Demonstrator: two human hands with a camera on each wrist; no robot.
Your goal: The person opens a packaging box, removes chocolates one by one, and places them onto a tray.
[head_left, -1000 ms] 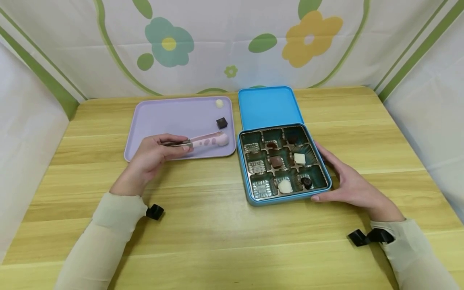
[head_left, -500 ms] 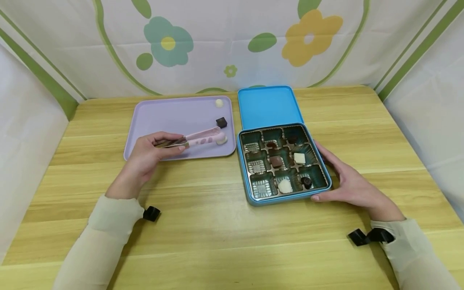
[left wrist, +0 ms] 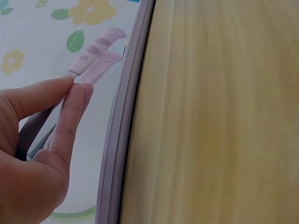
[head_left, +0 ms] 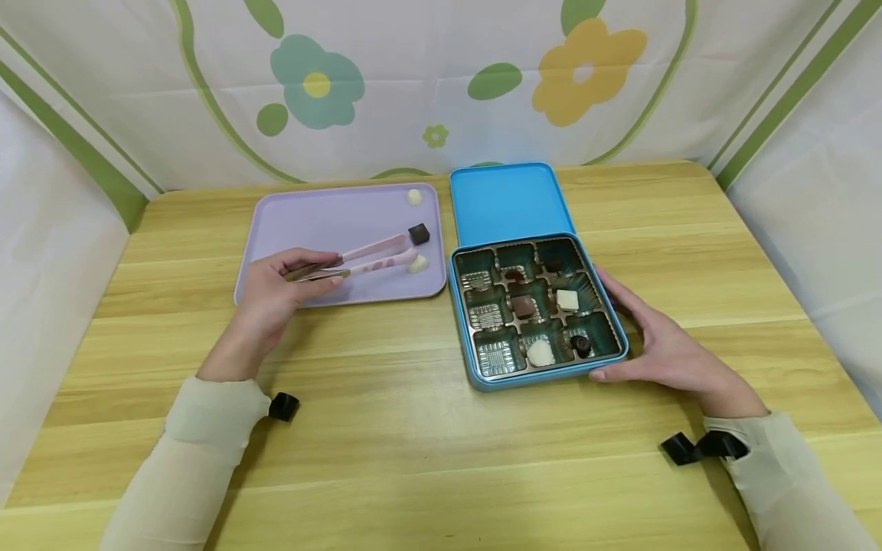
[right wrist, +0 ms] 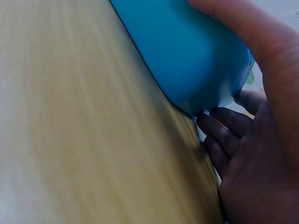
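Note:
My left hand point(head_left: 265, 298) pinches a pair of tongs point(head_left: 382, 265) with pink, paw-like tips, seen also in the left wrist view. The tongs' arms stand apart over the lilac tray point(head_left: 310, 218). Nearest the lower tip, a white chocolate point(head_left: 417, 264) lies on the tray; whether they touch I cannot tell. A dark square chocolate point(head_left: 419, 233) and another white chocolate point(head_left: 414, 197) lie farther back. My right hand point(head_left: 664, 356) holds the right side of a blue tin point(head_left: 475, 379), thumb at the front and fingers around the corner. Several brown, dark and white chocolates sit in its divided insert.
Behind the tin lies its flat blue lid point(head_left: 510, 203), partly under or against the tin's back edge. Tray and tin stand side by side on the wooden table point(head_left: 386, 451). A flower-printed curtain point(head_left: 413, 92) hangs at the table's back edge.
The tongs' tips have come away from the nearer white chocolate and spread wider. My left hand has drawn back slightly left. The right hand stays on the tin.

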